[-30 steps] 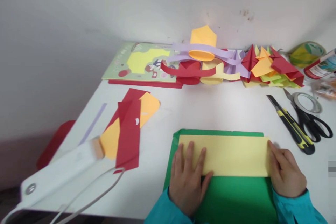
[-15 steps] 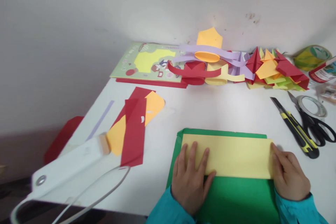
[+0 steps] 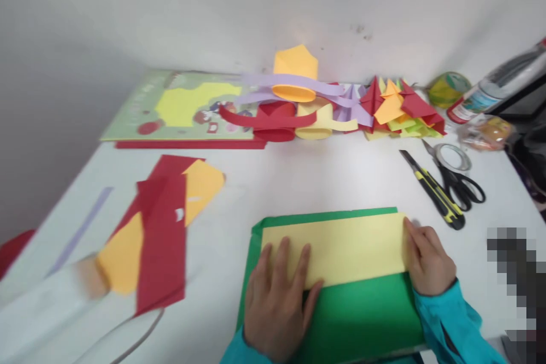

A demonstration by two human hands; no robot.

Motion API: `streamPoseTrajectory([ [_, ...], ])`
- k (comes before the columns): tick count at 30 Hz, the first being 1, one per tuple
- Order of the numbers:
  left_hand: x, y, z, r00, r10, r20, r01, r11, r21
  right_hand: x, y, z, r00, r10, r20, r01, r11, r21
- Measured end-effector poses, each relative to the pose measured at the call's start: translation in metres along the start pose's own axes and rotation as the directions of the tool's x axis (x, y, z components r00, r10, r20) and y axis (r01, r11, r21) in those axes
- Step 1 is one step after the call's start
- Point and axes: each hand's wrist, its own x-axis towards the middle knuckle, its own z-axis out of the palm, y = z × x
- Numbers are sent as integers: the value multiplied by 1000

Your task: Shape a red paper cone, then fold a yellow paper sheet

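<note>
A pale yellow strip of folded-looking paper (image 3: 354, 244) lies on a green sheet (image 3: 362, 313) near the front of the table. My left hand (image 3: 277, 301) rests on the strip's left part, fingers spread flat. At the strip's right end, my right hand (image 3: 430, 259) pinches the edge between thumb and fingers. To the right of it lie a black and yellow box cutter (image 3: 435, 190) and black-handled scissors (image 3: 463, 187), beside a roll of white tape (image 3: 453, 157).
Paper shapes with curved strips, among them an orange one (image 3: 296, 65), stand by the wall. Folded coloured papers (image 3: 396, 108), green tape (image 3: 447, 89) and a bottle (image 3: 482, 96) are right of them. Red paper (image 3: 164, 244) and a blurred white glue gun (image 3: 51, 301) with a cord lie left.
The view has swung to the right, so the things on the table appear farther left and the bottle shows more. Both hands keep their places on the yellow paper.
</note>
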Motion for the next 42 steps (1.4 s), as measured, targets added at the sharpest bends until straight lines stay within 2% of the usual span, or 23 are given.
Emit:
streamPoseTrajectory([
  [10, 11, -5, 3, 992, 116, -53, -118, 992, -40, 4, -8, -4, 999, 26, 45, -27, 1000, 15],
  [14, 15, -7, 11, 972, 218, -82, -225, 971, -82, 4, -10, -4, 997, 36, 64, -36, 999, 0],
  [16, 17, -8, 14, 965, 233, -118, -244, 966, -82, 4, -10, -5, 997, 42, 65, -42, 999, 2],
  [20, 20, -6, 16, 957, 230, -179, -243, 969, -53, 5, -12, -6, 997, 46, 64, -47, 999, 10],
  [26, 23, -3, 15, 945, 253, -208, -256, 966, 12, 6, -13, -7, 997, 45, 70, -45, 999, 1],
  [38, 24, 1, 16, 938, 286, -198, -292, 957, 1, 4, -17, -8, 993, 61, 100, -53, 996, -77],
  [42, 21, 5, 14, 954, 232, -189, -233, 972, 18, 6, -13, -11, 995, 12, 100, -1, 994, -107],
])
